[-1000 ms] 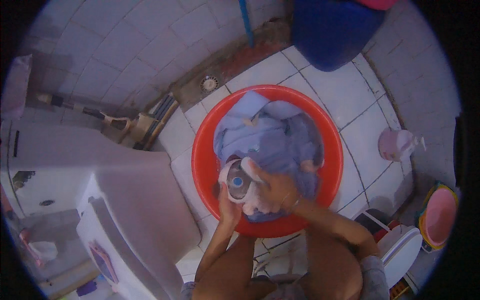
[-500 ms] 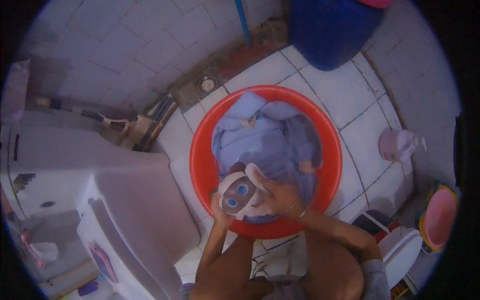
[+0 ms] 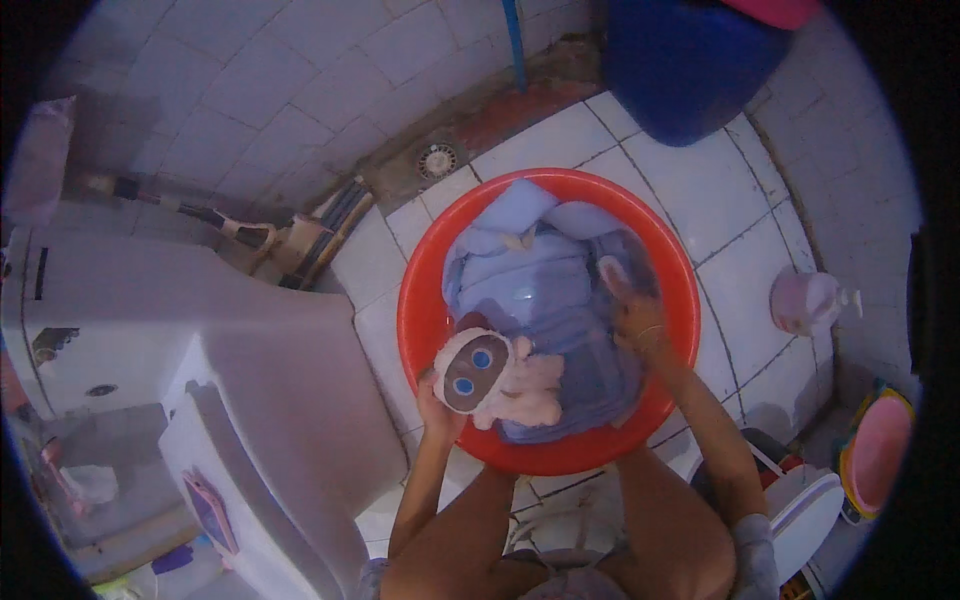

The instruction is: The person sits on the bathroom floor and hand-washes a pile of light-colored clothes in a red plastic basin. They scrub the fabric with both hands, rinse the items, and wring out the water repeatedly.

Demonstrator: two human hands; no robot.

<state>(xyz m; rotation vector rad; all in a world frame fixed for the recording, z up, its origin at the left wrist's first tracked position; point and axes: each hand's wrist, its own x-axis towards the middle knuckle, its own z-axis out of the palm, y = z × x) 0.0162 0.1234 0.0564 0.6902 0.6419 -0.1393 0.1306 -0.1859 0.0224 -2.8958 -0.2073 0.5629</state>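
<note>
A plush toy (image 3: 525, 385), with a cream body, a dark face and big blue eyes, rests tilted over the near left part of a red basin (image 3: 690, 340). My left hand (image 3: 437, 408) is closed on the edge of its head. Inside the basin, light blue cloth (image 3: 530, 275) lies soaked in water. Over the basin's right side, my right hand (image 3: 638, 325) grips a small pale oval scrub brush (image 3: 612, 272), apart from the toy. The fingers partly cover the brush.
White floor tiles surround the basin. A toilet (image 3: 290, 400) stands close on the left, with a phone (image 3: 210, 512) on its lid. Beyond are a floor drain (image 3: 437, 161) and a blue bin (image 3: 690, 70). To the right are a pump bottle (image 3: 808, 302) and a pink basin (image 3: 882, 450).
My right hand has moved with the brush away from the toy, to the right and farther from me. More of the toy's body now shows. My left hand still holds its head.
</note>
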